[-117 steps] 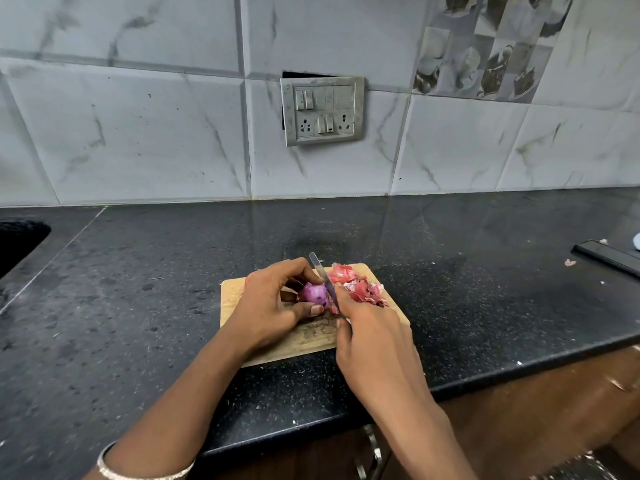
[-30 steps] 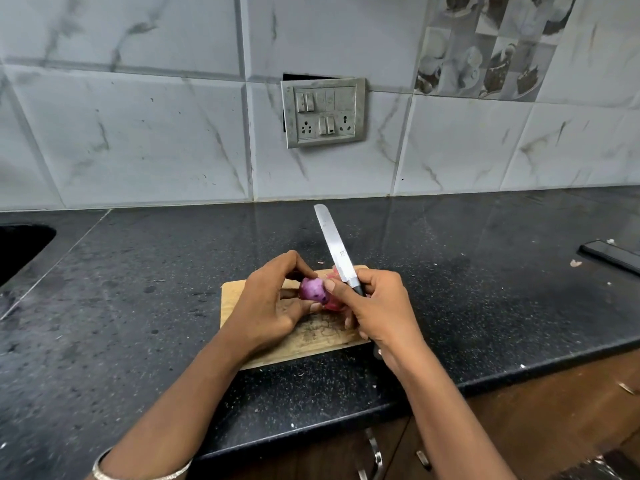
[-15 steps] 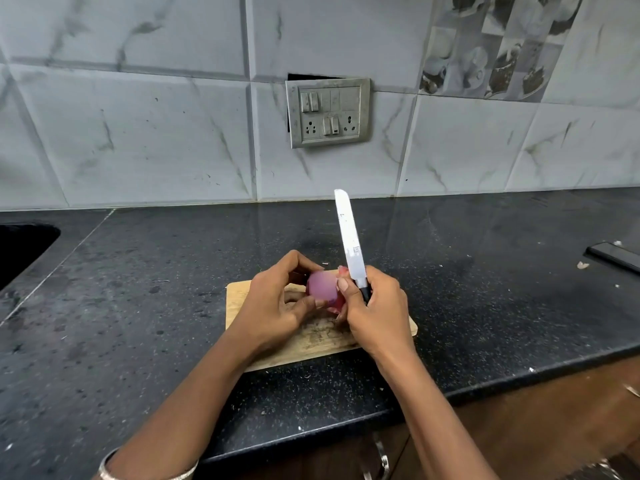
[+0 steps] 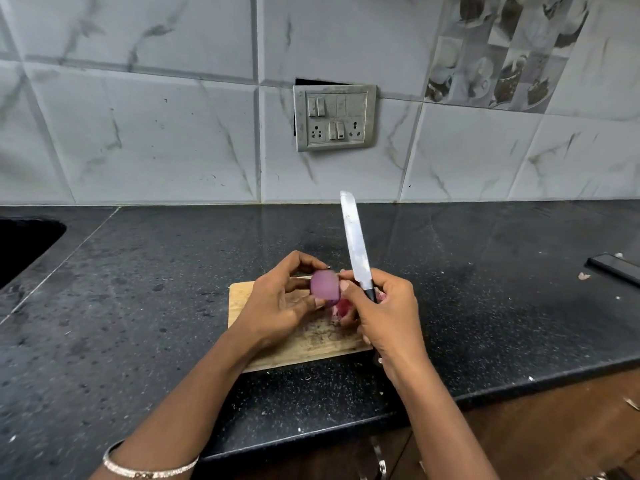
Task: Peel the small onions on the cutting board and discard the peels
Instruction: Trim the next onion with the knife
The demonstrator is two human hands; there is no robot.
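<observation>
A small purple onion (image 4: 324,285) is held above the wooden cutting board (image 4: 239,299), pinched in the fingers of my left hand (image 4: 280,303). My right hand (image 4: 388,310) grips the black handle of a knife (image 4: 356,251), whose blade points up and away; its thumb touches the onion's right side. Red peel pieces (image 4: 343,310) show between the two hands, just under the onion. More of the peel pile is hidden behind my right hand.
The board lies on a black speckled counter (image 4: 138,306) near its front edge. A sink opening (image 4: 24,247) is at the far left. A flat dark object (image 4: 614,266) lies at the right edge. A tiled wall with a switch plate (image 4: 334,117) stands behind.
The knife went from lying flat against the onion on the board to pointing upright. Both hands lifted the onion slightly, and my right thumb now works at its skin.
</observation>
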